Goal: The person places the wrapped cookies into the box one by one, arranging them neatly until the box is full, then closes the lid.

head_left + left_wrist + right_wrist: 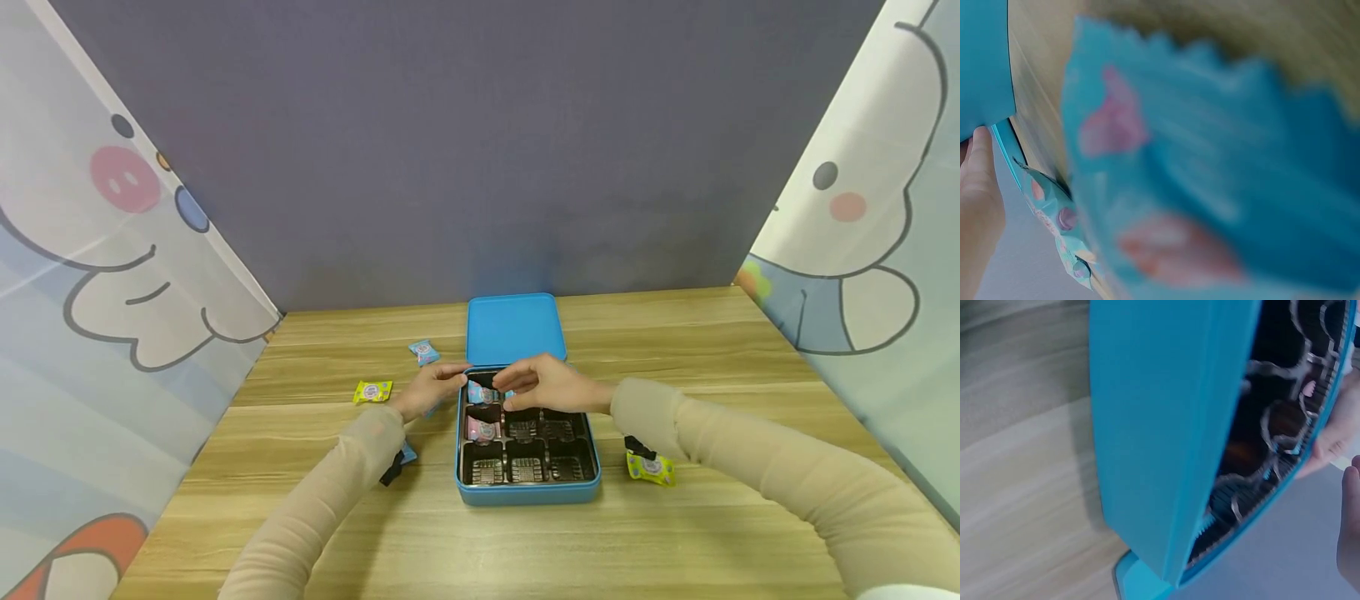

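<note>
A blue tin [528,496] with a black divided tray stands open on the table. My left hand [432,388] rests its fingertips at the tin's back left rim; the left wrist view shows that hand [982,206] with a straight finger at the corner. Over the back row hovers my right hand [551,385], thumb and fingers apart, hiding part of that row. A blue wrapped candy [482,392] lies in the back left compartment and a pink one [482,429] in front of it. Another blue candy [1205,523] shows in the tray's near back corner in the right wrist view.
Behind the tin lies its blue lid [516,327]. Left of it are a blue candy [424,352], a yellow-green candy [372,392] and another blue candy [408,453] by the left wrist. A yellow-green candy [651,468] lies under the right forearm. A grey panel [510,150] stands behind.
</note>
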Tool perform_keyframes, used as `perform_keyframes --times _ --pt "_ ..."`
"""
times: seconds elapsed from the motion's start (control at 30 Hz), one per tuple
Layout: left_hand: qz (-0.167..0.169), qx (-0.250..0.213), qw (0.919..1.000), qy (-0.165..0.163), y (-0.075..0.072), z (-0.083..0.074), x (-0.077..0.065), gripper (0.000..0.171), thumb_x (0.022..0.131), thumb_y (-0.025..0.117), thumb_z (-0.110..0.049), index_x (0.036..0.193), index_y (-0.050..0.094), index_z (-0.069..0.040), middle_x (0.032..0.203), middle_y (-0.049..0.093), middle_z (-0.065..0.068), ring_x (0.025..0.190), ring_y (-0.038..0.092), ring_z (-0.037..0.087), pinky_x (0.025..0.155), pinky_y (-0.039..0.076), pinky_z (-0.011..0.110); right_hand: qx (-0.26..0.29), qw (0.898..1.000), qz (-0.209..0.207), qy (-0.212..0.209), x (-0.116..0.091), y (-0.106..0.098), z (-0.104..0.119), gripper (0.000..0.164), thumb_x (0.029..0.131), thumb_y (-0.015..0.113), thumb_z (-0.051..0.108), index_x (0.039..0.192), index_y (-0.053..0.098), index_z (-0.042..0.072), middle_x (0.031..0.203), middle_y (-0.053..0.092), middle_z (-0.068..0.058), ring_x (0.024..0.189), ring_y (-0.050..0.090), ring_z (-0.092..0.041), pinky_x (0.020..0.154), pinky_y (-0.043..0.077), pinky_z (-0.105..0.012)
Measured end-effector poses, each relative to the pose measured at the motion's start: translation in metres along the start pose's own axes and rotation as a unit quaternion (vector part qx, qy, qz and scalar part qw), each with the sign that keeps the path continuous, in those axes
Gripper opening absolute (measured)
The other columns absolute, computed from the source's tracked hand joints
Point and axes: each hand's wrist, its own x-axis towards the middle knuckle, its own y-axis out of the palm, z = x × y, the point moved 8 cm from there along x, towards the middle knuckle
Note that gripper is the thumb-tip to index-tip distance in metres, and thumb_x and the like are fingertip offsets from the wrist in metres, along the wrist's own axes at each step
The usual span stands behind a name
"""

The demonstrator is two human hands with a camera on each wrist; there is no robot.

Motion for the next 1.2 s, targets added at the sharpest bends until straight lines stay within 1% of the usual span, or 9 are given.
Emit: perform_keyframes --times 0.13,0.2,0.37,0.57,0.73,0.9,1.0,1.13,1.2 --pt "-0.003 -0.001 1.0000 -0.006 0.000 0.000 -0.001 0.045 0.095 0.050 -0.029 0.136 0.045 -0.010 0.144 0.037 0.012 0.127 0.042 0.031 0.104 0.040 0.040 -0.004 1.000 -0.008 -0.005 -0.008 -0.008 0.006 0.045 0.085 0.067 0.020 0.125 0.055 0.004 0.125 0.056 -0.016 0.117 0.052 -0.033 0.095 0.048 -0.034" --pt "-0.004 -0.001 0.9999 -0.010 0.000 0.000 -0.001 0.044 0.095 0.050 -0.028 0.135 0.046 -0.011 0.143 0.038 0.010 0.127 0.042 0.030 0.104 0.040 0.039 -0.013 1.000 -0.017 -0.014 -0.013 -0.013 0.009 0.042 0.085 0.067 0.020 0.123 0.057 0.005 0.123 0.058 -0.017 0.114 0.055 -0.031 0.093 0.050 -0.033" --pt "-0.007 0.002 0.9999 -0.009 0.002 -0.002 -0.003 0.042 0.096 0.049 -0.026 0.135 0.047 -0.010 0.141 0.040 0.011 0.125 0.044 0.030 0.102 0.042 0.039 -0.036 0.998 -0.047 -0.033 -0.029 -0.028 0.007 0.038 0.085 0.067 0.020 0.118 0.059 0.004 0.117 0.061 -0.019 0.109 0.058 -0.031 0.088 0.052 -0.032" --pt "0.001 0.002 1.0000 0.003 0.004 -0.004 -0.004 0.044 0.096 0.048 -0.026 0.136 0.044 -0.007 0.142 0.039 0.015 0.126 0.043 0.033 0.103 0.041 0.040 -0.027 0.999 -0.044 -0.018 -0.052 -0.044 -0.006 0.040 0.086 0.065 0.021 0.120 0.057 0.003 0.119 0.059 -0.020 0.111 0.056 -0.035 0.086 0.052 -0.027" --pt "0.003 -0.001 1.0000 0.009 0.003 -0.004 -0.004 0.045 0.097 0.048 -0.025 0.136 0.044 -0.004 0.142 0.038 0.017 0.127 0.042 0.034 0.103 0.040 0.040 -0.024 0.999 -0.044 -0.005 -0.069 -0.056 -0.014 0.039 0.086 0.065 0.015 0.120 0.057 -0.001 0.119 0.058 -0.024 0.111 0.055 -0.038 0.085 0.053 -0.025" --pt "0.002 -0.008 0.9999 0.008 0.002 -0.005 -0.004 0.044 0.097 0.048 -0.022 0.136 0.043 -0.003 0.143 0.037 0.017 0.128 0.040 0.035 0.104 0.040 0.041 -0.048 0.998 -0.045 0.012 -0.082 -0.062 -0.024 0.039 0.086 0.064 0.017 0.119 0.057 -0.003 0.117 0.059 -0.022 0.109 0.058 -0.034 0.085 0.053 -0.025" --pt "0.003 -0.005 1.0000 0.003 0.004 -0.017 -0.011 0.043 0.097 0.047 -0.019 0.136 0.043 -0.001 0.142 0.038 0.019 0.127 0.041 0.035 0.103 0.040 0.041 -0.063 0.997 -0.054 0.012 -0.090 -0.066 -0.028 0.041 0.086 0.065 0.022 0.118 0.058 -0.002 0.116 0.060 -0.020 0.109 0.058 -0.032 0.086 0.052 -0.025" --pt "0.008 0.000 1.0000 0.001 0.006 -0.031 -0.018 0.041 0.097 0.045 -0.013 0.135 0.041 0.003 0.141 0.037 0.022 0.126 0.041 0.037 0.103 0.041 0.041 -0.079 0.994 -0.078 0.005 -0.099 -0.073 -0.032 0.039 0.085 0.066 0.023 0.116 0.060 0.000 0.115 0.062 -0.018 0.107 0.059 -0.032 0.085 0.053 -0.025" --pt "0.008 -0.005 1.0000 0.001 0.005 -0.024 -0.014 0.042 0.097 0.045 -0.014 0.135 0.041 0.003 0.141 0.037 0.021 0.127 0.040 0.037 0.103 0.040 0.041 -0.083 0.993 -0.086 0.005 -0.103 -0.075 -0.036 0.039 0.085 0.066 0.023 0.116 0.060 0.000 0.115 0.062 -0.018 0.107 0.059 -0.033 0.085 0.053 -0.024"
